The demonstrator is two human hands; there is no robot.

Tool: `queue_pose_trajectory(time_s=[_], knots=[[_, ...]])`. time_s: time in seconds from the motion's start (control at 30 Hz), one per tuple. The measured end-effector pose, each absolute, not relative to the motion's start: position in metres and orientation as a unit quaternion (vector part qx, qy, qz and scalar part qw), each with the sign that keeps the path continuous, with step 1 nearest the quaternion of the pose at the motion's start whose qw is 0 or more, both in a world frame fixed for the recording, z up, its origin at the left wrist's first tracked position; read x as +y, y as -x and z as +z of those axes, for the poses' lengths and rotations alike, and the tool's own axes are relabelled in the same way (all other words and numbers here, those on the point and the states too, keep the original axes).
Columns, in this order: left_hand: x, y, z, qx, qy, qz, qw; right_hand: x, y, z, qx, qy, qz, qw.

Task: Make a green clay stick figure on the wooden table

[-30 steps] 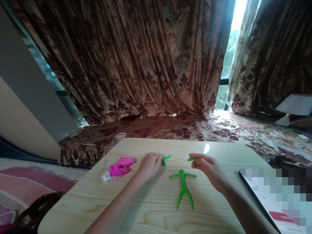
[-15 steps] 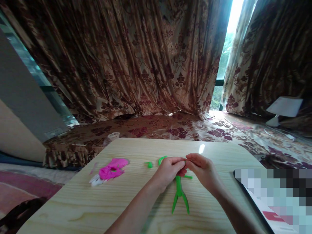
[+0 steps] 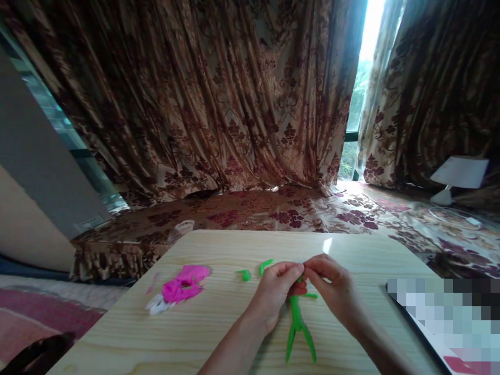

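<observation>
My left hand (image 3: pixel 276 291) is closed in a pinch, thumb against the fingers. Its fingertips meet those of my right hand (image 3: pixel 332 278), also pinched. What they hold between them is too small and covered to make out. Just below lies a green figure that looks like modelling clay (image 3: pixel 297 316), with two spread legs pointing towards me and a thin arm out to the right; its upper end is hidden by my hands. Left of my hands lie a bent green strip (image 3: pixel 264 266) and a small green lump with a thin tail (image 3: pixel 246 275).
A pink, clay-like mass (image 3: pixel 186 284) and a white piece (image 3: pixel 157 305) lie on the left of the wooden table (image 3: pixel 219 333). A dark-edged, blurred-out object (image 3: pixel 441 317) sits at the right edge. Behind are a clear plastic cup (image 3: pixel 183 228), curtains and a white lamp (image 3: pixel 460 173).
The view has shifted slightly, so the table and everything on it appear lower and further right. My hands stay pinched together above the green figure.
</observation>
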State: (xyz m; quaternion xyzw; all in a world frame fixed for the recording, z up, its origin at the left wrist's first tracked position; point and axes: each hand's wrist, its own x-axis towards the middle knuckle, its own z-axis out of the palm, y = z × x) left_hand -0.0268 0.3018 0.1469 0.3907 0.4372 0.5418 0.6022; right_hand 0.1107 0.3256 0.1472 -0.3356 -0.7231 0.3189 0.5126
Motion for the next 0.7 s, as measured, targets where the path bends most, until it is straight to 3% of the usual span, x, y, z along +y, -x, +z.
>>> queue_pose_trajectory(time_s=[0.3, 0.57, 0.7], knots=[[0.305, 0.032, 0.142, 0.411, -0.327, 0.544, 0.654, 0.326, -0.108, 0.137, -0.691, 0.329, 0.390, 0.512], [0.302, 0.025, 0.147, 0.362, -0.329, 0.557, 0.671, 0.321, -0.112, 0.143, -0.778, 0.358, 0.184, 0.483], [0.302, 0.024, 0.148, 0.348, -0.274, 0.564, 0.697, 0.317, -0.109, 0.145, -0.786, 0.352, 0.143, 0.487]])
